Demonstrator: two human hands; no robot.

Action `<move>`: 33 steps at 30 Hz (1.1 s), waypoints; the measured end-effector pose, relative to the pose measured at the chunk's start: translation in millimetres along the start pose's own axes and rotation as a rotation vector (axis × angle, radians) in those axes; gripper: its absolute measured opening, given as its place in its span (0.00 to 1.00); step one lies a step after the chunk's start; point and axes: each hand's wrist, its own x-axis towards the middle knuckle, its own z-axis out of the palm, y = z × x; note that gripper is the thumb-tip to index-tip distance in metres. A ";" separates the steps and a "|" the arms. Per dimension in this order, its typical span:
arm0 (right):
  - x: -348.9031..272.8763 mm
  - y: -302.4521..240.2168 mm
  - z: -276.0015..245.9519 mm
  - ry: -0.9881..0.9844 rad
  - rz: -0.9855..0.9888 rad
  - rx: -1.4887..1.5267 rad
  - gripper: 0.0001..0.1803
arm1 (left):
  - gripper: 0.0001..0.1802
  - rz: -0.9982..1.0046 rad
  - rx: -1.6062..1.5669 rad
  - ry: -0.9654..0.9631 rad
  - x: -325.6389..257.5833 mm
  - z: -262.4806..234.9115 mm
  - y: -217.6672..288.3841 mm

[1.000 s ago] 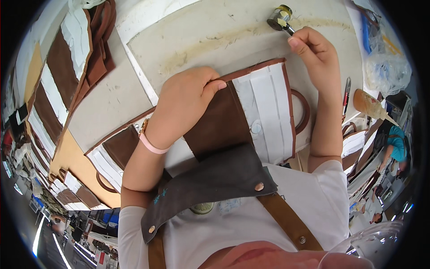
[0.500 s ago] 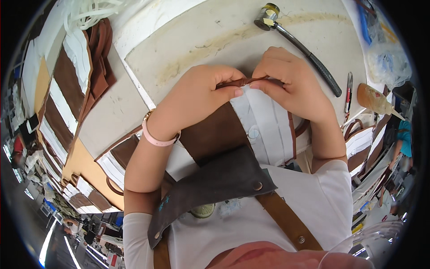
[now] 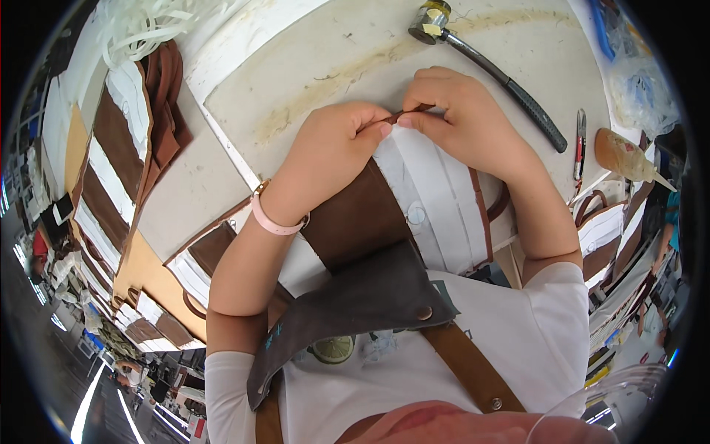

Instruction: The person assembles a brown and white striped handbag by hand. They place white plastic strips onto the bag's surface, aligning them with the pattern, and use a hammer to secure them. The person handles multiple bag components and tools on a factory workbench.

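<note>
On bag edge [image 3: 403, 116], both hands [image 3: 399, 140] pinching.

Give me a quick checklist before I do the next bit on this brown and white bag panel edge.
1. Left hand pinching brown edge strip: ok.
2. Right hand pinching the same strip: ok.
3. Bag panel lying flat on the work board: ok.
4. Hammer lying apart from both hands: ok.
5. Strip aligned along the whole edge: cannot tell, fingers cover it.

Brown-and-white bag panel [image 3: 414, 200], black-handled hammer [image 3: 510, 81], pink wristband [image 3: 275, 220]
</note>
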 end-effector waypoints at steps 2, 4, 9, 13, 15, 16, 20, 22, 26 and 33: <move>0.0 2.4 3.3 0.023 -0.021 -0.040 0.08 | 0.11 0.048 0.078 0.038 0.3 2.4 1.5; -0.3 2.5 5.0 0.024 -0.029 -0.063 0.07 | 0.12 0.054 0.104 0.043 -0.2 1.3 3.7; -0.3 0.9 3.9 0.007 0.005 -0.078 0.07 | 0.14 0.050 0.077 -0.068 0.5 -19.0 1.7; -0.9 -2.0 3.2 0.017 -0.034 -0.168 0.06 | 0.12 0.036 0.192 0.169 -28.4 -11.3 -10.6; -0.1 -2.5 1.8 0.018 -0.037 -0.201 0.05 | 0.11 0.205 0.349 0.457 -36.8 13.5 -14.5; 0.1 -1.3 1.5 0.021 -0.051 -0.197 0.05 | 0.10 0.116 0.429 0.473 -41.7 20.5 -7.6; -4.0 3.0 -3.3 0.056 -0.079 -0.221 0.04 | 0.28 0.491 0.718 0.558 -48.5 50.0 -43.7; -6.6 1.5 -6.1 0.099 -0.138 -0.351 0.09 | 0.36 0.448 0.705 0.536 -64.2 66.7 -38.4; -40.0 -27.9 22.5 -0.018 -0.250 -0.699 0.24 | 0.48 0.416 0.718 0.497 -65.7 70.0 -39.8; -56.2 -28.6 38.4 -0.009 -0.068 -0.909 0.32 | 0.43 0.282 0.789 0.565 -96.9 55.6 -47.8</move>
